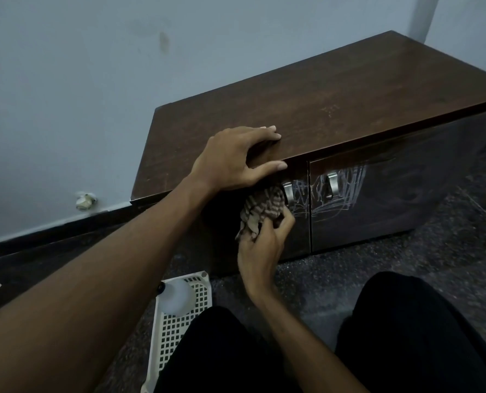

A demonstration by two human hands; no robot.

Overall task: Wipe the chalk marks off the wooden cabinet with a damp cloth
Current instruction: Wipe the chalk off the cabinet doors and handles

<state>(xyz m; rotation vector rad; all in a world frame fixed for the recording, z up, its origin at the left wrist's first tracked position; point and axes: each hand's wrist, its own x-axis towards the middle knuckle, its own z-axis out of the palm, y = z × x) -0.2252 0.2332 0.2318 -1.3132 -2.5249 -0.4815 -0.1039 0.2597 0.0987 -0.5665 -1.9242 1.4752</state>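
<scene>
Both hands were at the wooden cabinet (321, 109). The left hand (230, 160) rested on its top edge, fingers flat, thumb along the front lip, holding nothing. The right hand (261, 245) gripped a bunched striped cloth (264, 205) against the left door, touching its metal handle (288, 191). Chalk marks (346, 191) covered both doors around the handles. A white basket (179, 330) sat on the floor nearby.

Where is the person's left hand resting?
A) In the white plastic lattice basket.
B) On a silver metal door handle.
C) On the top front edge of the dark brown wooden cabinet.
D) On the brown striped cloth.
C: the left hand lies on the top front edge of the dark brown wooden cabinet, while the right hand grips the brown striped cloth against its front.
</scene>
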